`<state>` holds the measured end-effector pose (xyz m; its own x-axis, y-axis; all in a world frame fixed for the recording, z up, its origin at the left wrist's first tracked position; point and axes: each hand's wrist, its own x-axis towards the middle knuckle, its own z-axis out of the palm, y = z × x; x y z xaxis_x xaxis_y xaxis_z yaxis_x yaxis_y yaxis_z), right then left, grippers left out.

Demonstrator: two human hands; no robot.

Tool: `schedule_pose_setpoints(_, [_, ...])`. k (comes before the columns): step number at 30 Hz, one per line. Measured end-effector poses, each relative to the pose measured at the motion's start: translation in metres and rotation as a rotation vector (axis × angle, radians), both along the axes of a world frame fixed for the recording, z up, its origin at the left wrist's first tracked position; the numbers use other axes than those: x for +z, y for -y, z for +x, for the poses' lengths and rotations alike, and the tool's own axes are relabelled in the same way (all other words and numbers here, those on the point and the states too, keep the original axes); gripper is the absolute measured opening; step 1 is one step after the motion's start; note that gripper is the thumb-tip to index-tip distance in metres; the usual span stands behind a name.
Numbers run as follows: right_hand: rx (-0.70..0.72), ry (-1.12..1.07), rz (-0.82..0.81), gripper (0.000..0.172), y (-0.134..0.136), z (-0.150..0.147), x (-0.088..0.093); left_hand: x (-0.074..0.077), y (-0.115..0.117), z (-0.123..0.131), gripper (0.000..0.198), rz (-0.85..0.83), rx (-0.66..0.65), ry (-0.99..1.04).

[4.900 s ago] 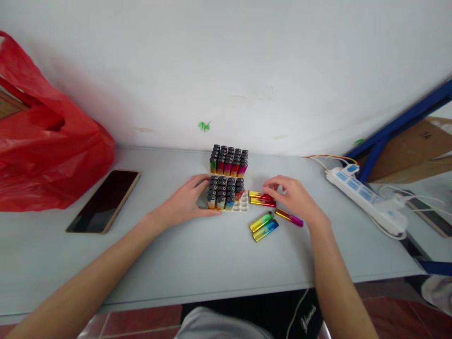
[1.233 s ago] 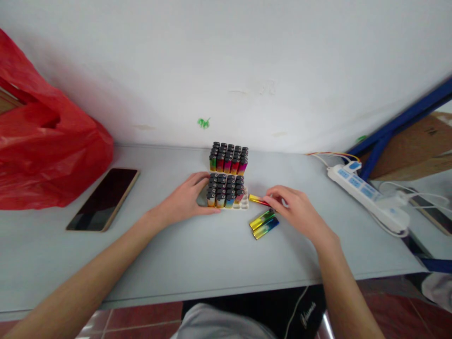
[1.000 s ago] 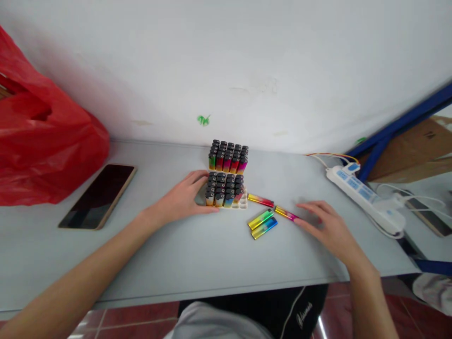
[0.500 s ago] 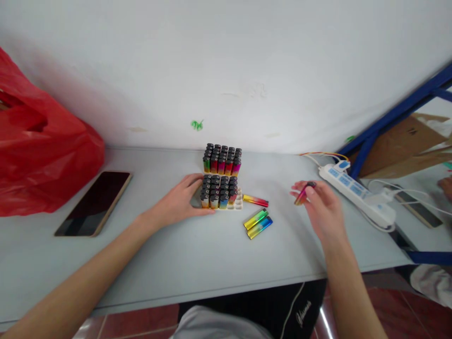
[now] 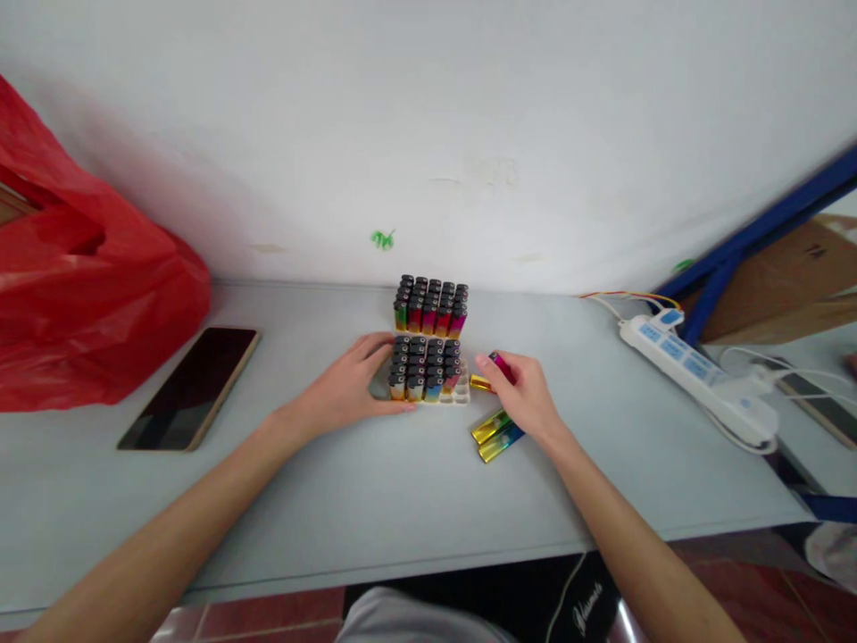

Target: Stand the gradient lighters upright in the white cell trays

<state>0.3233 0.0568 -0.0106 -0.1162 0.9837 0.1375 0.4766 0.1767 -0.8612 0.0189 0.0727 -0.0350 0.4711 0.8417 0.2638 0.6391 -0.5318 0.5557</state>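
Observation:
A white tray [image 5: 461, 393] holds several upright lighters [image 5: 425, 368] with black tops; its cells at the right end hold none. My left hand [image 5: 354, 379] is around the tray's left side, thumb and fingers apart, touching it. Just right of the tray, my right hand [image 5: 526, 393] grips a purple lighter [image 5: 499, 364] between thumb and fingers. Beneath that hand lies a yellow-ended lighter [image 5: 480, 382], partly covered. Nearer the front, a green-yellow lighter [image 5: 489, 426] and a blue-yellow lighter [image 5: 501, 442] lie side by side. Another block of upright lighters [image 5: 430, 308] stands behind the tray.
A red plastic bag [image 5: 100, 295] bulges at the left, with a phone [image 5: 188, 388] lying beside it. On the right are a white power strip [image 5: 696, 371] with cables, a blue metal frame [image 5: 713, 295] and a cardboard box [image 5: 783, 290]. A white wall [image 5: 428, 134] rises behind.
My right hand has moved left with the purple lighter, from open table to beside the tray. My left hand stays at the tray. The whole view has shifted slightly.

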Motion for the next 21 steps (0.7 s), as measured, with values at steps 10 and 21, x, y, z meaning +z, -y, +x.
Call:
schedule_pose_setpoints(10, [-0.014, 0.147, 0.092, 0.037, 0.011, 0.0, 0.004, 0.0, -0.001, -0.001, 0.086, 0.017, -0.003, -0.008])
schedule_pose_setpoints(21, [-0.018, 0.146, 0.123, 0.051, 0.013, -0.008, 0.005, 0.002, -0.001, -0.001, 0.086, 0.013, -0.007, -0.01])
